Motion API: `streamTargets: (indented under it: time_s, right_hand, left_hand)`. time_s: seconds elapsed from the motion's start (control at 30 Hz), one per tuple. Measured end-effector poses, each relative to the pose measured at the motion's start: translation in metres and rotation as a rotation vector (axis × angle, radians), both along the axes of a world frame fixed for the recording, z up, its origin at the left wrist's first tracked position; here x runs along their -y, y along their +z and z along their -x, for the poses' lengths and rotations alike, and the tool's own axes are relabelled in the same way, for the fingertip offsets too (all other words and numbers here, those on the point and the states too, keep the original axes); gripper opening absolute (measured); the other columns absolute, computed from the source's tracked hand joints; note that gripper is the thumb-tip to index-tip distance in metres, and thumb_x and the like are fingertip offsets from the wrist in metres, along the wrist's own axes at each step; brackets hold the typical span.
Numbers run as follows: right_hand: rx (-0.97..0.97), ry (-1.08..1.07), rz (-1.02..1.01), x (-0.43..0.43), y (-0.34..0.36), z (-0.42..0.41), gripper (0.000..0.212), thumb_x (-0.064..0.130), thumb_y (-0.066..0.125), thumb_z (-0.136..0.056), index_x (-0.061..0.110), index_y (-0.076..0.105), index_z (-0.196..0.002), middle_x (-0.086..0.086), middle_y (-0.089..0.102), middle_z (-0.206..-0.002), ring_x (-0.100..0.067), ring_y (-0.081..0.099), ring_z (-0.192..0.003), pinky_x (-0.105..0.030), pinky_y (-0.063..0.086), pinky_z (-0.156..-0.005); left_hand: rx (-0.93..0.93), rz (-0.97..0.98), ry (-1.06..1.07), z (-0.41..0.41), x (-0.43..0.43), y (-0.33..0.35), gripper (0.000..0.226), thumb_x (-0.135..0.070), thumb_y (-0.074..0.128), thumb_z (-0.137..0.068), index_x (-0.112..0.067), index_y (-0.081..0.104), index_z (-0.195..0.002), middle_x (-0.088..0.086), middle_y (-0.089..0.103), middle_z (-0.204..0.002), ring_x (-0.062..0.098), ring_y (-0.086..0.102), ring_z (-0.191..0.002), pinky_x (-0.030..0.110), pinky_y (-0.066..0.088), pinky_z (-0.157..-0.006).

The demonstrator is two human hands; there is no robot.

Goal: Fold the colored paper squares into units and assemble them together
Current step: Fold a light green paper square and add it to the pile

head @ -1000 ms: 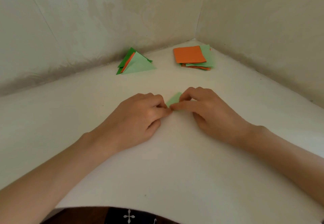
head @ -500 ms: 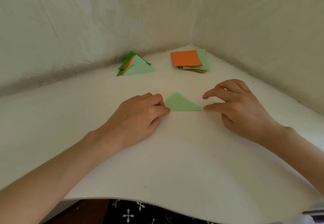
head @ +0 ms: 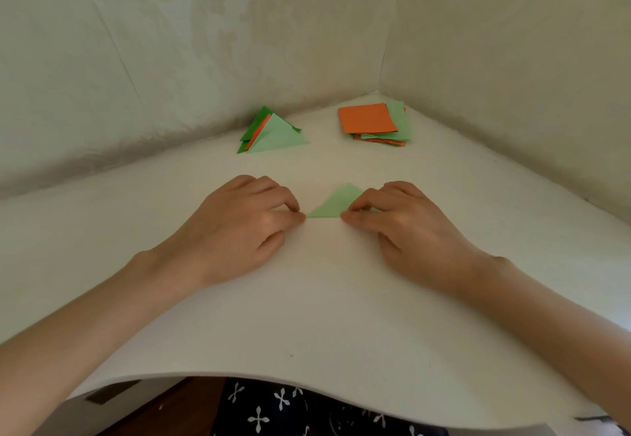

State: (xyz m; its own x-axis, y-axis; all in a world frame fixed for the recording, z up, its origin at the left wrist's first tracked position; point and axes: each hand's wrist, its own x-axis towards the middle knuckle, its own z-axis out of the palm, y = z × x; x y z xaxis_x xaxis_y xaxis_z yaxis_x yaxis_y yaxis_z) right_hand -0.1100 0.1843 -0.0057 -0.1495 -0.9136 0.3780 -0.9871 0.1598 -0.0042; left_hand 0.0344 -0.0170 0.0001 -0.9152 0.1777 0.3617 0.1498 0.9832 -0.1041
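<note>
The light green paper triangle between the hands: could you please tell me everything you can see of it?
The light green paper triangle looks like thin, matte paper folded flat, its apex pointing away from the person and its long edge nearest them. It lies on the white table. The left hand pinches its left corner with curled fingers; the right hand pinches and hides its right corner.

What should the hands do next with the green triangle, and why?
Probably fold the right corner of the triangle over to its left corner: the right hand pinches the right corner, the left hand holds the left one, and the paper lies flat on the table.
</note>
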Motion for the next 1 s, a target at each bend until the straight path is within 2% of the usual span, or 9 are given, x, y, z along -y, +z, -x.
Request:
streamTargets:
  time_s: [0.1,0.17,0.27,0.37,0.53,0.67,0.77,0.9,1.0]
  right_hand:
    - [0.123,-0.009,-0.047,0.004,0.004,0.002,0.062,0.009,0.019,-0.068,0.012,0.068,-0.106,-0.004,0.064,-0.097,-0.027,0.059,-0.079,-0.027,0.031,-0.08]
    - [0.154,-0.001,-0.076,0.009,0.004,0.006,0.069,0.01,0.017,-0.067,0.015,0.066,-0.115,-0.004,0.06,-0.095,-0.021,0.051,-0.082,-0.025,0.027,-0.075]
    - [0.067,-0.007,-0.082,0.016,0.004,0.014,0.07,0.009,0.019,-0.071,0.027,0.064,-0.12,-0.003,0.052,-0.089,-0.017,0.039,-0.08,-0.03,0.032,-0.074]
    - [-0.017,-0.076,-0.074,0.017,0.005,0.022,0.066,0.01,0.022,-0.074,0.03,0.064,-0.119,-0.003,0.051,-0.085,-0.023,0.044,-0.078,-0.035,0.038,-0.074]
    - [0.003,-0.231,-0.089,0.017,0.008,0.036,0.064,0.018,0.017,-0.078,0.031,0.063,-0.121,-0.003,0.049,-0.089,-0.026,0.044,-0.085,-0.036,0.033,-0.079]
    - [0.244,-0.376,-0.125,0.024,0.016,0.027,0.042,0.037,0.032,-0.094,0.027,0.058,-0.125,0.0,0.047,-0.118,-0.022,0.036,-0.11,-0.031,0.027,-0.094]
    - [0.411,-0.386,-0.205,0.023,0.017,0.02,0.047,0.047,0.05,-0.091,0.022,0.05,-0.13,0.001,0.041,-0.126,-0.019,0.03,-0.118,-0.031,0.028,-0.102]
    - [0.667,-0.335,-0.122,0.024,0.013,0.017,0.035,0.031,0.066,-0.084,0.028,0.051,-0.115,0.005,0.043,-0.118,-0.013,0.031,-0.114,-0.019,0.028,-0.087]
    - [0.908,-0.287,0.029,0.028,0.013,0.015,0.029,0.013,0.07,-0.08,0.03,0.05,-0.092,0.005,0.055,-0.101,-0.005,0.048,-0.089,-0.011,0.037,-0.071]
  left_hand:
    - [-0.012,-0.107,0.003,0.005,-0.015,-0.005,0.041,-0.018,0.038,-0.081,-0.013,0.069,-0.107,0.001,0.065,-0.104,0.017,0.05,-0.095,0.03,0.037,-0.08]
    - [0.008,-0.131,-0.008,0.009,-0.02,-0.009,0.043,-0.019,0.037,-0.08,-0.013,0.07,-0.107,0.0,0.065,-0.103,0.016,0.05,-0.096,0.03,0.036,-0.081]
    - [0.01,-0.159,-0.011,0.011,-0.018,-0.01,0.045,-0.018,0.035,-0.078,-0.014,0.071,-0.105,-0.003,0.066,-0.101,0.014,0.049,-0.095,0.029,0.036,-0.081]
    - [-0.01,-0.202,-0.004,0.01,-0.019,-0.009,0.046,-0.017,0.035,-0.077,-0.014,0.072,-0.104,-0.004,0.067,-0.098,0.012,0.049,-0.094,0.026,0.034,-0.084]
    - [-0.022,-0.217,-0.011,0.01,-0.02,-0.011,0.047,-0.015,0.034,-0.076,-0.012,0.072,-0.103,-0.003,0.067,-0.097,0.013,0.049,-0.094,0.025,0.034,-0.088]
    - [-0.012,-0.247,0.008,0.008,-0.023,-0.014,0.047,-0.016,0.034,-0.076,-0.012,0.071,-0.105,-0.002,0.065,-0.098,0.014,0.049,-0.092,0.024,0.035,-0.086]
    - [-0.018,-0.256,0.015,0.007,-0.025,-0.014,0.045,-0.017,0.036,-0.077,-0.012,0.07,-0.105,-0.002,0.064,-0.098,0.015,0.049,-0.091,0.024,0.036,-0.083]
    - [-0.058,-0.241,0.02,0.004,-0.025,-0.013,0.038,-0.02,0.04,-0.08,-0.012,0.072,-0.099,-0.002,0.065,-0.095,0.016,0.053,-0.088,0.026,0.038,-0.078]
    - [-0.126,-0.363,0.128,0.006,-0.021,-0.013,0.034,-0.032,0.041,-0.087,-0.016,0.071,-0.095,-0.007,0.065,-0.091,0.013,0.055,-0.084,0.028,0.042,-0.073]
